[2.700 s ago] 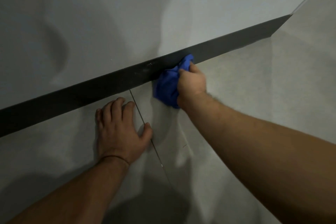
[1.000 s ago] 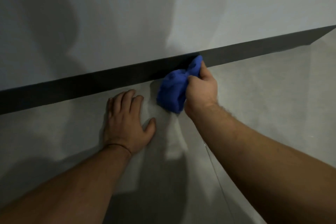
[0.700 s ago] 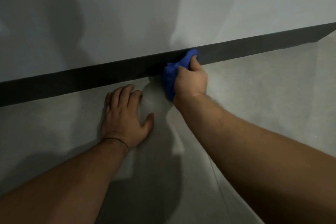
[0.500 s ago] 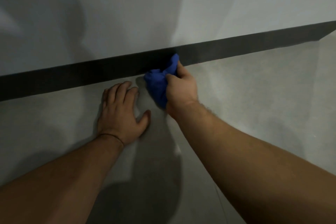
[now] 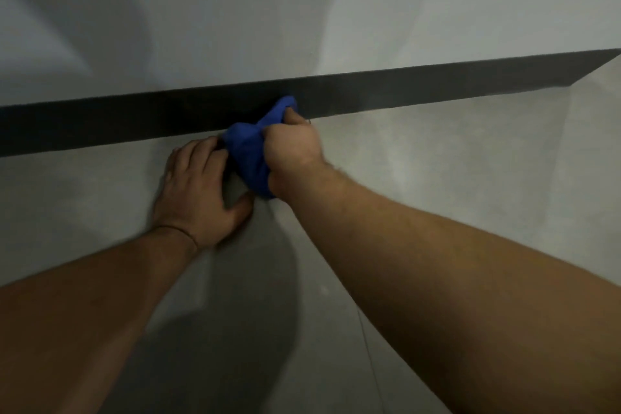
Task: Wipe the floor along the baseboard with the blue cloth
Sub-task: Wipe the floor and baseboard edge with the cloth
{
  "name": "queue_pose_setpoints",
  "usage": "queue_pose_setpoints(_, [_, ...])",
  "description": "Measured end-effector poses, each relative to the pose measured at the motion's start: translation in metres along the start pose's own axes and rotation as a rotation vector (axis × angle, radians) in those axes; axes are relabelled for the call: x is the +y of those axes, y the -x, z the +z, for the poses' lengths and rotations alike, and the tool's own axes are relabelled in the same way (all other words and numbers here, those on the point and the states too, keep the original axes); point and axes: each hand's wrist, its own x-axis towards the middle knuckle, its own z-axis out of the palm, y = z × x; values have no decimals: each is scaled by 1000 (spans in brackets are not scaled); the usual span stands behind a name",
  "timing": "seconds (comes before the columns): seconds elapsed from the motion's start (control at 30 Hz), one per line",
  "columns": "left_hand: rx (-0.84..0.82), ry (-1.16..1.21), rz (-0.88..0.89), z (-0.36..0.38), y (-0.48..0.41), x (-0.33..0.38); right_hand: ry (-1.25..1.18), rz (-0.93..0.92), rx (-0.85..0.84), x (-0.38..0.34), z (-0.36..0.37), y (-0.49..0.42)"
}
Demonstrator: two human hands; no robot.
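A bunched blue cloth (image 5: 250, 151) lies pressed on the grey floor (image 5: 420, 158), its far end touching the dark baseboard (image 5: 437, 87). My right hand (image 5: 292, 151) is closed around the cloth from the right. Flat on the floor just left of the cloth rests my left hand (image 5: 198, 191), palm down, fingers spread, its fingertips close to the baseboard and touching the cloth's left edge.
A pale wall (image 5: 302, 10) rises above the baseboard. The baseboard ends at a corner at the far right (image 5: 601, 64). A thin floor seam (image 5: 369, 356) runs toward me under my right forearm. Shadows of my arms darken the floor between them.
My right hand has slid the cloth leftward along the baseboard until it meets my left hand. My left hand stays planted on the floor.
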Motion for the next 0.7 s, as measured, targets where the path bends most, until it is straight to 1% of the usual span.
queue_pose_setpoints(0.03, [-4, 18, -5, -2, 0, 0, 1, -4, -29, 3, 0, 1])
queue_pose_setpoints(0.07, [-4, 49, -4, -5, 0, 1, -50, -2, -43, 4, -4, 3])
queue_pose_setpoints(0.1, [0, 94, -3, -9, 1, 2, -155, 2, -36, 6, -9, 5])
queue_pose_setpoints(0.17, [43, 190, -24, -15, 9, 3, -307, 5, 44, 9, -25, 8])
queue_pose_setpoints(0.23, [134, 215, -99, -17, 27, -4, -334, -7, 144, 10, -41, 11])
queue_pose_setpoints(0.33, [223, 222, -279, -16, 64, -27, -299, 22, 187, 1, -47, 16])
queue_pose_setpoints(0.4, [220, 206, -317, -11, 78, -37, -431, 112, 141, -10, -33, 16])
queue_pose_setpoints(0.47, [197, 155, -310, -7, 80, -41, -547, 207, 92, -17, -10, 17])
queue_pose_setpoints(0.5, [188, 130, -307, -5, 78, -41, -536, 203, 65, -14, -4, 18])
queue_pose_setpoints(0.57, [178, 111, -305, -4, 77, -43, -275, 66, 21, -7, 6, 17])
queue_pose_setpoints(0.63, [174, 104, -306, -3, 79, -45, 84, -148, 54, -1, 3, 16])
queue_pose_setpoints(0.7, [183, 97, -295, -2, 79, -47, 295, -360, 111, 1, -20, 23])
